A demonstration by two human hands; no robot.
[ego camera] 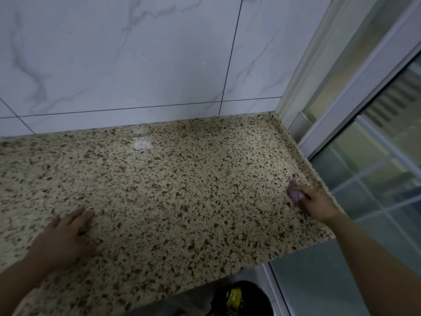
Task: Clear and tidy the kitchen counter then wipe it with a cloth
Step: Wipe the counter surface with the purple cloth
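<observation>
A speckled beige and brown stone counter (164,179) fills the middle of the head view. My left hand (65,238) lies flat on it at the lower left, fingers spread, holding nothing. My right hand (315,202) is near the counter's right edge, its fingers closed around a small bunched purple-grey cloth (294,193) that presses on the surface. Only a little of the cloth shows past the fingers.
A white marble-look tiled wall (136,60) backs the counter. A glass sliding door with a pale frame (355,87) stands along the right edge. Below the front edge sits a black bin (248,299) with something yellow inside.
</observation>
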